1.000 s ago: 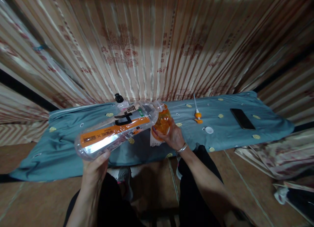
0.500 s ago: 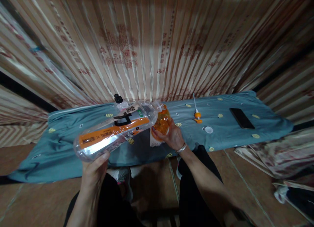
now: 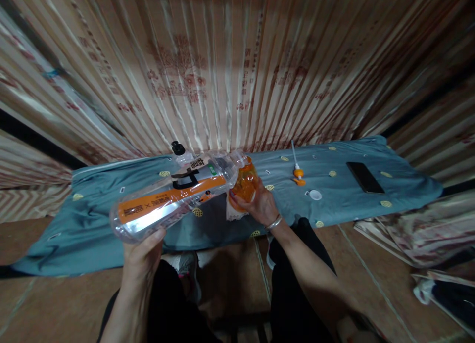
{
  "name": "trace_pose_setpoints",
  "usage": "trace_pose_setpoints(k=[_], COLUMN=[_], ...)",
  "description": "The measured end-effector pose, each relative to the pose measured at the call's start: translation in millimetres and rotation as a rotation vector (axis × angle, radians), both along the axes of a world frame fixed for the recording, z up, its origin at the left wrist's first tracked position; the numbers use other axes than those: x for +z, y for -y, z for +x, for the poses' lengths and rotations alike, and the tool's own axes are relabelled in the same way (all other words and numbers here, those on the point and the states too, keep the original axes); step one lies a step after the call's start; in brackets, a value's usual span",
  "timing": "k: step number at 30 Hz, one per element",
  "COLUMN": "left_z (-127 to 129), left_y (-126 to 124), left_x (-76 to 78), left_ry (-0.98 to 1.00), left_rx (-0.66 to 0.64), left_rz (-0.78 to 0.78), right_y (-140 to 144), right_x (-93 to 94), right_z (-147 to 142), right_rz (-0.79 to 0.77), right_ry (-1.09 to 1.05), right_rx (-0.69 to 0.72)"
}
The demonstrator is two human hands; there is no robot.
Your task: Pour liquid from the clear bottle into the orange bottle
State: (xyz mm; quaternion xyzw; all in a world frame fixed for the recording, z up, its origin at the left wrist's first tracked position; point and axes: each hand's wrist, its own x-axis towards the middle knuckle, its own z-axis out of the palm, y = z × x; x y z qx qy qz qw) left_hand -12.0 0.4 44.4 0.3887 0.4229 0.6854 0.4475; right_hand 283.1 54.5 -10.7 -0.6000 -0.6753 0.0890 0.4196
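My left hand [image 3: 143,251] grips the base of a large clear plastic bottle [image 3: 170,197] with an orange label. The bottle lies tipped almost flat, its neck pointing right. My right hand [image 3: 258,204] holds a small orange bottle [image 3: 245,182] upright, its mouth meeting the big bottle's neck. Both are held just above a low surface covered by a blue-green cloth [image 3: 92,219]. A bracelet sits on my right wrist. White paper or tissue [image 3: 232,214] shows under the small bottle.
On the cloth lie a pump nozzle with an orange collar [image 3: 298,172], a white cap [image 3: 315,195] and a dark phone [image 3: 364,176]. A bottle with a black cap [image 3: 179,151] stands behind the big bottle. A striped curtain hangs behind. Folded fabric lies at the right on the floor.
Hardly anything has changed; both hands and both bottles stay in the same pose, with only a slight shift of the view.
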Motion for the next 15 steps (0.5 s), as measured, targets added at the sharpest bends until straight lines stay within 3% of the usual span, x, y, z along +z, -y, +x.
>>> trace_pose_setpoints(k=[15], left_z=[-8.6], left_y=[-4.4], left_x=[-9.6], left_ry=[-0.026], left_rx=[0.001], left_rz=[0.051], right_y=[-0.6], right_x=[-1.1], right_z=[0.6], right_rz=[0.016], right_ry=[0.023], right_rx=[0.005])
